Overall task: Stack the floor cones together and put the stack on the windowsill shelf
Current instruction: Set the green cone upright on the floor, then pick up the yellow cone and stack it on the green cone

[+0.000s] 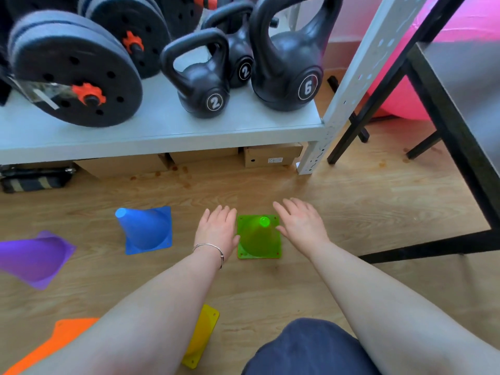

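At frame centre I hold my left hand and right hand open, empty, flanking the upright green cone to lift it squarely.

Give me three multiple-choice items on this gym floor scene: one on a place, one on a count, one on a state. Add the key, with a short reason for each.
1. Where is the green cone?
A. On the shelf beside the kettlebells
B. On the floor between the two hands
C. Stacked on the blue cone

2. How many cones are in view?
A. Three
B. Five
C. Seven

3. What state is the purple cone in?
A. Standing upright
B. Lying on its side
C. Held in a hand

Key:
1 B: it stands on the wooden floor, with the left hand and the right hand open on either side of it.
2 B: green, blue cone, purple, orange cone and yellow cone.
3 B: its base faces sideways and no hand is near it.
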Motion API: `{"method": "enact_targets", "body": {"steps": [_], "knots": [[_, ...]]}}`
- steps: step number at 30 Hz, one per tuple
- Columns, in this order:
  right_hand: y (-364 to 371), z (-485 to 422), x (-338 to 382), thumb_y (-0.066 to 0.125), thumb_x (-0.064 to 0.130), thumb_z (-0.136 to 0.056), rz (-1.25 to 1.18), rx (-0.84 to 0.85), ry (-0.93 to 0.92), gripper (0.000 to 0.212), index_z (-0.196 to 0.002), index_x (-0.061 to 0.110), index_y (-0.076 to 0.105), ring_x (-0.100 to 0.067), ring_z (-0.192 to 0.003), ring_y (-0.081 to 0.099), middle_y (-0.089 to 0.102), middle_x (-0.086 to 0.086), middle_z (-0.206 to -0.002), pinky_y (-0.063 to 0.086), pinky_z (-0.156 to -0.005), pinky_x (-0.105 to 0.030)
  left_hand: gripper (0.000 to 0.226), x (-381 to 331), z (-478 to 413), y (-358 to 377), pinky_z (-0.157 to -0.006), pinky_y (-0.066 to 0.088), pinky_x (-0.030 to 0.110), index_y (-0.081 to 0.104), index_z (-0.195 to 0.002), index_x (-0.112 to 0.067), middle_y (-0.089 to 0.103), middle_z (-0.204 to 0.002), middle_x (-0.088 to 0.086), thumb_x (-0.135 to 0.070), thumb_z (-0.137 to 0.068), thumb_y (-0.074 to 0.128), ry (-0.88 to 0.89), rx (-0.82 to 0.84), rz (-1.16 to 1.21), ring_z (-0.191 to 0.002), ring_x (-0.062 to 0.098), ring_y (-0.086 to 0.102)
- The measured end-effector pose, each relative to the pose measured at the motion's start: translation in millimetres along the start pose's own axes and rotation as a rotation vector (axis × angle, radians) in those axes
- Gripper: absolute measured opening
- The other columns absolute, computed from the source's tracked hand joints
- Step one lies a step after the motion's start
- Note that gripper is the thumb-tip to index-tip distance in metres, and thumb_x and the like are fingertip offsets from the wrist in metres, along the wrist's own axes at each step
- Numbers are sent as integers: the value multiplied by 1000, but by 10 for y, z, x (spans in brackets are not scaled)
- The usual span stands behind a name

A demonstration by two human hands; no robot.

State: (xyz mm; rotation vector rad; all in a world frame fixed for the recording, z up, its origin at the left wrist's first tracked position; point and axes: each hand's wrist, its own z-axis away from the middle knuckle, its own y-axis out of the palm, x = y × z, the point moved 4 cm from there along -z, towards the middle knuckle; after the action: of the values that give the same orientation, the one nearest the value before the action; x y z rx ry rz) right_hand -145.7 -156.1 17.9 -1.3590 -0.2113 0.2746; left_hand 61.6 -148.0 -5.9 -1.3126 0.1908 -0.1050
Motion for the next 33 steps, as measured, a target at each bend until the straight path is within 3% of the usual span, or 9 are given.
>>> {"method": "enact_targets", "body": {"steps": [3,8,16,26,30,33], "knots": [[-307,-84,7,77,37,-80,12,-108,24,57,-129,15,60,-35,-118,59,66,-12,-121,48,-97,-46,69,126,92,-228,-121,12,43,25,-149,-17,30,-157,2,-41,-90,54,-60,-50,-37,-148,21,21],[-738,-318,164,64,39,-90,-17,-156,0,56,-139,18,50,-34,-131,49,57,-13,-136,38,-109,-47,68,429,310,-641,-121,11,43,24,-150,-18,29,-158,1,-40,-92,51,-168,-120,-46,-148,20,21],[-1045,-449,991,62,38,-92,-100,-146,-197,58,-145,23,46,-31,-141,40,50,-10,-147,31,-114,-43,63,1014,860,-898,-121,13,38,26,-149,-18,31,-157,-2,-38,-94,49,-376,-165,-22,-147,15,23],[-394,-360,1830,54,37,-96,42,71,-636,61,-152,29,32,-30,-142,37,42,-7,-153,30,-115,-41,63,1435,1873,-5,-120,14,39,28,-148,-18,30,-157,-1,-34,-93,52,-631,-34,131,-147,16,22],[33,-216,2079,56,36,-96,100,145,-863,63,-153,25,32,-33,-139,42,45,-12,-151,36,-111,-43,62,1366,2206,469,-121,11,38,26,-149,-17,27,-159,0,-33,-94,50,-662,24,185,-148,17,20],[400,-107,2229,52,39,-97,130,230,-934,65,-155,26,26,-31,-140,39,40,-11,-154,34,-111,-41,62,1260,2436,810,-121,10,37,26,-150,-17,27,-159,0,-32,-94,49,-674,64,220,-149,17,19]]}}
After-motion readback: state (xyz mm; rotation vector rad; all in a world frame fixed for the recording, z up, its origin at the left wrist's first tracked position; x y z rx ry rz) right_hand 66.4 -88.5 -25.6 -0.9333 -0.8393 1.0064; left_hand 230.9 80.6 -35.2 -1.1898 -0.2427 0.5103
